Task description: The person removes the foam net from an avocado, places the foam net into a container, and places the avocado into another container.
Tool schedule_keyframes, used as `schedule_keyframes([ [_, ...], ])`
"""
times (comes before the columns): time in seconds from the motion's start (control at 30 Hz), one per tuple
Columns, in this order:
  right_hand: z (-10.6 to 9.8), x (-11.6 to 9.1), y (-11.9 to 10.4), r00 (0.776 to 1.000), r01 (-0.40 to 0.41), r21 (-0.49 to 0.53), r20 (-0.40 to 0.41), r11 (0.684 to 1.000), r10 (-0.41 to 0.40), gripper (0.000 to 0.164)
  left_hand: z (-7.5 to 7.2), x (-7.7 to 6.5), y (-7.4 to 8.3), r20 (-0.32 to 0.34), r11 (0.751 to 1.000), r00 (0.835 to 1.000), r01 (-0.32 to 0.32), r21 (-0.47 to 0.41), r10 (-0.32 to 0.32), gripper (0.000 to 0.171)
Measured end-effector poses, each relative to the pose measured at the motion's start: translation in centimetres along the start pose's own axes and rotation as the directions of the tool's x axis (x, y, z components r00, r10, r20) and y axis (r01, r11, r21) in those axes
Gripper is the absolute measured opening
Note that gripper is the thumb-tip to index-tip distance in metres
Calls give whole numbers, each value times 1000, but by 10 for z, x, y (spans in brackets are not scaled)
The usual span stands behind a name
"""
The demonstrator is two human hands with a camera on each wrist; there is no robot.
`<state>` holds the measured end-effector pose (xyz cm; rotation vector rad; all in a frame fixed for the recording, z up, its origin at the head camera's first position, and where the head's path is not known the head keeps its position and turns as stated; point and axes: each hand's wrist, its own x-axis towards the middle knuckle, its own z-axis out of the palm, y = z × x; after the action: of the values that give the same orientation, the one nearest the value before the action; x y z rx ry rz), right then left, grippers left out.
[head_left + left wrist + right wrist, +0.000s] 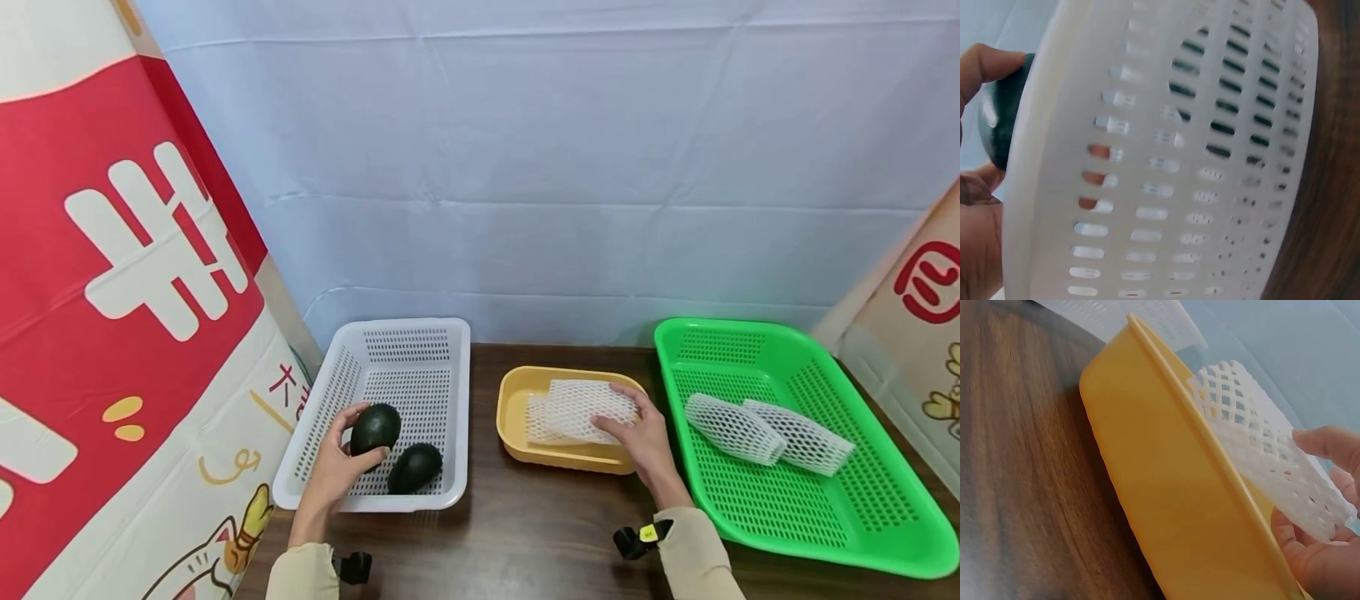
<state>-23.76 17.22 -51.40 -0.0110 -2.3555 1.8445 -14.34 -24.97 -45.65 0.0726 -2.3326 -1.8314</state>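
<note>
My left hand grips a dark green avocado at the front left of the white basket. A second avocado lies on the basket floor beside it. In the left wrist view the basket wall hides part of the held avocado. My right hand pinches the right end of a white foam net sleeve over the yellow tray. Another flat net lies beneath it. The right wrist view shows thumb and fingers on either side of the net.
A green basket stands at the right with two white foam nets in it, rounded out; their contents cannot be made out. All containers sit on a dark wooden table. A pale cloth hangs behind, and a printed red-and-white cloth borders the left.
</note>
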Motion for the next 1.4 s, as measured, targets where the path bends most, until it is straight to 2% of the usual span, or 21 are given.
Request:
schedule_keyframes([
  [0.13, 0, 2, -13, 999, -50, -31, 14, 998, 51, 63, -4, 7, -1, 37, 995, 999, 27, 100, -31, 68],
  [0.27, -1, 6, -15, 993, -99, -77, 64, 992, 104, 64, -6, 13, -2, 58, 964, 997, 31, 264, -48, 67],
  [0.33, -1, 7, -14, 988, -89, -118, 115, 989, 103, 64, -7, 15, -3, 68, 938, 997, 20, 345, -46, 67],
  [0.43, 0, 9, -13, 982, -27, -225, 177, 974, 68, 65, -6, 18, -4, 95, 900, 995, -11, 435, -34, 66],
  [0.57, 3, 11, -14, 977, 49, -397, 211, 917, 39, 63, -4, 23, -6, 116, 860, 993, -38, 509, -25, 64],
  [0.67, 6, 11, -16, 978, 57, -485, 202, 873, 48, 62, -4, 25, -8, 134, 838, 990, -33, 544, -48, 61],
  [0.77, 8, 10, -17, 983, 62, -536, 178, 842, 41, 62, -4, 26, -9, 168, 818, 982, -31, 574, -81, 59],
  [0.93, 11, 8, -17, 990, 119, -573, 129, 811, -54, 59, -5, 28, -10, 200, 805, 970, -7, 593, -139, 56],
  [1.07, 15, 8, -17, 984, 175, -585, 132, 792, -120, 54, -7, 28, -14, 205, 794, 961, 24, 607, -186, 56],
  [1.13, 17, 9, -16, 983, 174, -584, 150, 793, -105, 53, -8, 28, -16, 208, 789, 958, 31, 614, -200, 57],
  [1.23, 19, 10, -15, 981, 145, -578, 192, 803, -39, 54, -8, 27, -18, 223, 788, 951, 35, 615, -216, 57],
  [1.4, 22, 12, -13, 961, 110, -609, 266, 785, 72, 58, -8, 25, -19, 279, 795, 931, 18, 606, -234, 59],
])
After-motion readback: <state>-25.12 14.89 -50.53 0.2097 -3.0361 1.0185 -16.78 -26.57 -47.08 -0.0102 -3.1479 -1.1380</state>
